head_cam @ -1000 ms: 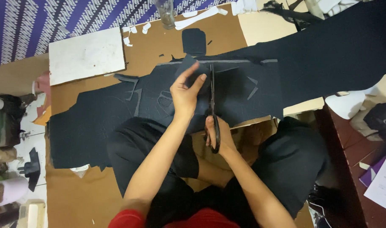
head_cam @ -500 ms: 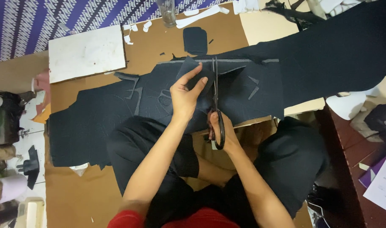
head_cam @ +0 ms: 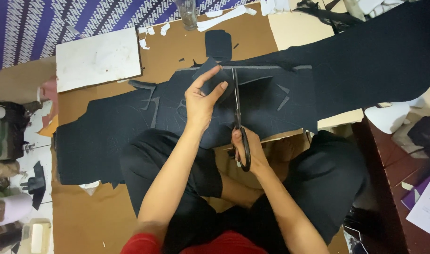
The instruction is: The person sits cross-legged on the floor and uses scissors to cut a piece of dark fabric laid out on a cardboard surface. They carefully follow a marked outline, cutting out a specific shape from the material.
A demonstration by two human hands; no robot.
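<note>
Dark fabric [head_cam: 266, 106], nearly black, lies spread over brown cardboard [head_cam: 177, 51] on the floor, and everything else sits around this sheet. Its near edge drapes onto the lap of the seated person, whose legs in black cloth show just below it.

Near the sheet's far edge, the left hand [head_cam: 202, 101] pinches a cut flap of the fabric between thumb and fingertips, lifting it slightly off the rest of the sheet. The right hand [head_cam: 247, 151] sits at the sheet's near edge with its fingers closed through the black handles of the scissors [head_cam: 238, 120]. The blades run straight away from the person across the sheet, tips reaching its far edge just right of the lifted flap; they look nearly shut, though I cannot tell for certain.

Beyond the sheet's far edge, 1 small dark rounded patch [head_cam: 218, 44] rests on the cardboard. Up and to the left of the sheet lies a white board [head_cam: 98, 59], with pale scraps [head_cam: 224, 18] scattered past the patch. A purple patterned cloth [head_cam: 59, 21] lies beyond the board.
</note>
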